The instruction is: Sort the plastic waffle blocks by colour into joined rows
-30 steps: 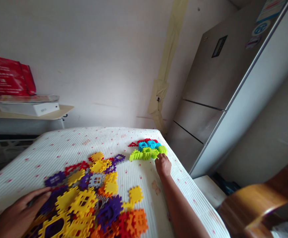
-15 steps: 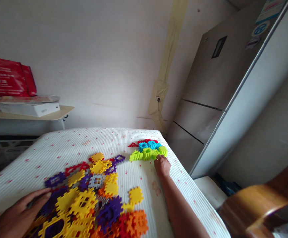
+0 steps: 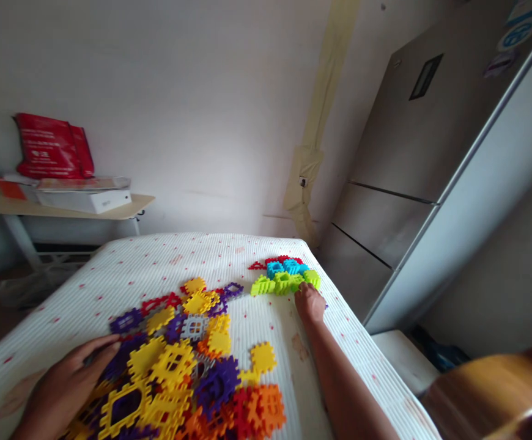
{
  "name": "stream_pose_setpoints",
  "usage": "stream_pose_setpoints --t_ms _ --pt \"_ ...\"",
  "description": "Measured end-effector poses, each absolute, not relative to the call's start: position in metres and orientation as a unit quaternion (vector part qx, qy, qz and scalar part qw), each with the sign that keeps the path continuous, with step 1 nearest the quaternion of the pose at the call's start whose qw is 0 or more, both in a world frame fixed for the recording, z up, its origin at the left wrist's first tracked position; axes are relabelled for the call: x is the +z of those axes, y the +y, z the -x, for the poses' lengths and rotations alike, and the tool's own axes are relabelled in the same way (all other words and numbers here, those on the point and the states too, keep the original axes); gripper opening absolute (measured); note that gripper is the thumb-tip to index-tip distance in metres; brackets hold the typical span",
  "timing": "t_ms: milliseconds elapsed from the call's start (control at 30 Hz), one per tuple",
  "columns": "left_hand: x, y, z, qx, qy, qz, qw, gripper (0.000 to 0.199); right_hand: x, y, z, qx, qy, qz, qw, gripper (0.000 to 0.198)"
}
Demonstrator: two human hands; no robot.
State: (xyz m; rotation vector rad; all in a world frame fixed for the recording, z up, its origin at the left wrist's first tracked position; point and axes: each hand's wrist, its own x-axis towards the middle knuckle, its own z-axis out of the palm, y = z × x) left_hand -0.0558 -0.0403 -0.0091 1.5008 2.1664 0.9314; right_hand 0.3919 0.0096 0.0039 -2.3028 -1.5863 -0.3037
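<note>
My right hand (image 3: 310, 304) reaches to the far right of the table, its curled fingers closed at a lime-green interlocking plastic piece (image 3: 297, 283). The fingertips are partly hidden. That piece is in a group of lime-green pieces (image 3: 282, 282), with blue pieces (image 3: 290, 266) and red pieces (image 3: 284, 260) grouped behind. My left hand (image 3: 71, 379) rests at the left side of a mixed pile, thumb and forefinger stretched out beside a dark purple piece (image 3: 126, 357). Yellow pieces (image 3: 147, 357), orange pieces (image 3: 273, 406) and a grey window piece (image 3: 195, 328) lie in the pile.
A white ribbed cloth with red dots (image 3: 202, 253) covers the table. A grey refrigerator (image 3: 380, 189) stands to the right, near a wooden chair (image 3: 490, 391). At the left, a side table (image 3: 142, 205) bears a white box (image 3: 92, 200) and a red bag (image 3: 52, 146).
The whole view has shifted, so things sit further right in the picture. Both hands keep about the same places beside the pieces.
</note>
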Motion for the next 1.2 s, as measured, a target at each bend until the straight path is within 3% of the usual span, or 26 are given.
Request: stream_pose_setpoints --t_ms 100,400,533,800,1000,1200 --pt "0.010 -0.049 0.046 0.323 0.764 -0.508 0.234 0.040 0.002 0.010 -0.394 -0.106 -0.564 0.801 0.169 0.025" --pt "0.006 -0.052 0.043 0.385 0.748 -0.488 0.232 0.036 0.001 0.007 -0.393 -0.106 -0.554 0.809 0.165 0.023" --pt "0.008 -0.056 0.045 0.425 0.740 -0.464 0.240 0.036 0.005 -0.003 -0.394 -0.113 -0.560 0.795 0.205 0.020" --pt "0.003 -0.058 0.060 0.480 0.728 -0.438 0.219 0.038 0.008 -0.026 -0.375 0.115 -0.709 0.592 0.366 0.023" --pt "0.033 -0.074 0.044 0.440 0.694 -0.528 0.212 0.034 0.022 -0.051 -0.308 0.237 -0.784 0.477 0.321 0.025" --pt "0.067 -0.121 0.028 0.298 0.549 -0.774 0.098 0.036 0.041 -0.079 -0.263 0.227 -0.888 0.346 0.201 0.072"
